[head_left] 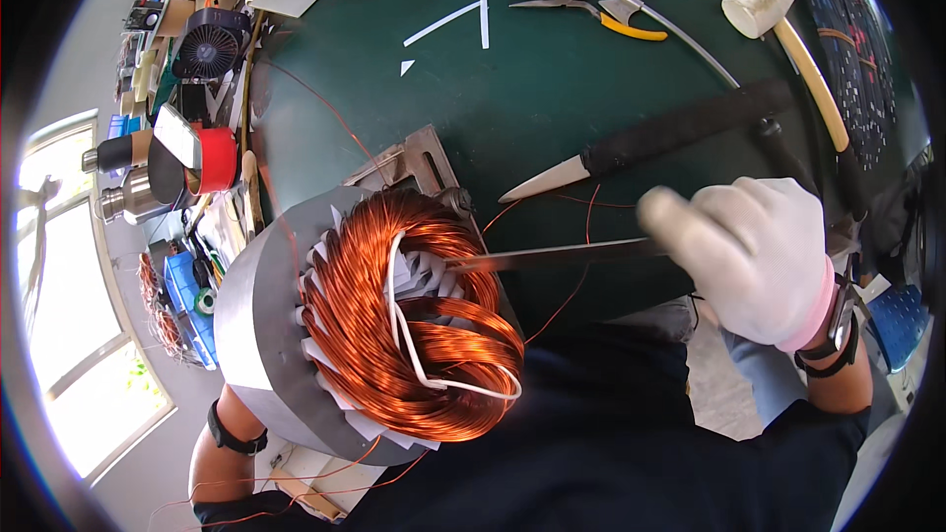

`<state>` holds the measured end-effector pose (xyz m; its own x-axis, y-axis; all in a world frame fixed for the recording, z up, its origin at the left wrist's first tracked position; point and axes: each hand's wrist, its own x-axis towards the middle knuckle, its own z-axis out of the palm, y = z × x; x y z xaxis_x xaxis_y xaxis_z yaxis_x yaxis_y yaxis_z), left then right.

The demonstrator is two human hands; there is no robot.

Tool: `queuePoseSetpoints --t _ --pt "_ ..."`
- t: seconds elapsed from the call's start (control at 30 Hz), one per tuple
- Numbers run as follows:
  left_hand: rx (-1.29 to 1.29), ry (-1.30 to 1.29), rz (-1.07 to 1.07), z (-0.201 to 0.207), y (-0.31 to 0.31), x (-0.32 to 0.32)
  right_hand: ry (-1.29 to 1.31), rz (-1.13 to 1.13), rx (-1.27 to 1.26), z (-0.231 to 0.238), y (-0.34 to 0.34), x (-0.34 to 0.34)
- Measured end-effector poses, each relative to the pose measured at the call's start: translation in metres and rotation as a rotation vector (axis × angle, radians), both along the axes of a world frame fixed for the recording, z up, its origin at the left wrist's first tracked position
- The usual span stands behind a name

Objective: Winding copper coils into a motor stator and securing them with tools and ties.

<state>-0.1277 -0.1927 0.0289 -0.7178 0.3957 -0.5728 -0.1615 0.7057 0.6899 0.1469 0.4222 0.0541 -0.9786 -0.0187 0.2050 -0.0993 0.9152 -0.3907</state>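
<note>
We look down on a dark green tabletop [552, 89]. Near us, left of centre, sits a grey motor stator [258, 335], tilted against our body, with copper windings [414, 325] bulging out of its face. White insulating paper [419, 276] shows in the slots, and a white cord [414, 355] loops across the coils.

Our right hand [759, 261], in a white glove, is at the right; its fingers are clamped together around a long flat metal blade tool [552, 256]. The tool runs level to the left and its tip reaches into the windings at the stator's centre. A watch sits on that wrist.

Our left hand is hidden behind the stator; only the forearm with a black wristband [235, 433] shows, so we cannot tell how those fingers stand.

Just beyond the right hand lies a knife with a black wrapped handle [680, 133]. Farther off lie yellow-handled pliers [601, 2] and a white-headed mallet [778, 20] at far right. White strips [463, 15] lie at the far middle. Thin copper wire [581, 276] trails from the stator. At far left are a black fan [209, 47] and a red tape roll [219, 160].
</note>
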Motion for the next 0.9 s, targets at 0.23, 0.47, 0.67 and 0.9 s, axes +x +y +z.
queuePoseSetpoints --t 0.23,0.47,0.67,0.9 --pt "-0.035 -0.044 -0.025 0.074 -0.101 0.025 0.054 0.148 0.183 0.004 -0.017 -0.023" --pt "-0.12 -0.075 0.009 0.051 0.004 0.026 0.141 0.247 0.175 0.013 -0.021 -0.048" --pt "-0.138 -0.092 -0.026 0.077 -0.004 0.037 0.097 0.079 0.0 -0.019 -0.053 -0.067" --pt "-0.129 -0.087 -0.039 0.042 0.067 0.034 0.199 0.369 -0.353 -0.032 -0.083 -0.096"
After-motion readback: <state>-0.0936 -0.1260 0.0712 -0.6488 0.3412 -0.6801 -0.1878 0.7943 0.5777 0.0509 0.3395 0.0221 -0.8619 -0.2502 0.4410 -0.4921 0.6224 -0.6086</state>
